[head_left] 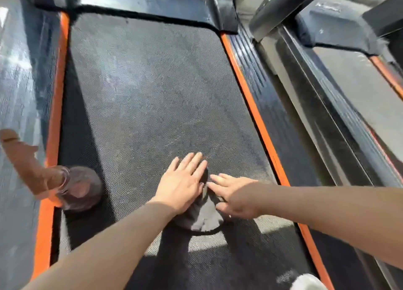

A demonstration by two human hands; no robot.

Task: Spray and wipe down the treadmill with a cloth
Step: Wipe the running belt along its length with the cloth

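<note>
The cloth [202,217], dark grey and bunched into a rough mound, lies on the belt [141,93] of the treadmill, about midway across it and toward the near end. Both hands are on it. The left hand [183,185] lies flat on top of the cloth's left half, palm down. Its fingers [194,161] are straight and close together, and their tips reach past the cloth's far edge onto the belt. The right hand [235,193] comes in from the right, and its fingers [220,179] stretch out toward the left hand, resting on the cloth's right side. They are relaxed and uncurled, pressing rather than grasping, with the tips just beside the left hand's little finger. The right thumb sits at the cloth's near right edge. Neither hand clutches the fabric.

Behind the wrists, the rest of the cloth spreads out toward the person, partly in sunlight and partly in the arms' shadow.

Well to the left of the left fingers, a brownish see-through bottle [80,188] sits at the belt's left edge, touching the orange strip [54,115]; it is blurred, and a brown part juts out over the left side rail [19,82]. To the right of the right fingers runs a second orange strip [257,115], then a ridged black side rail [281,115], and beyond it another treadmill [353,89]. Near the right elbow, at the bottom edge, is a white thing [307,282], too cropped to identify.
</note>
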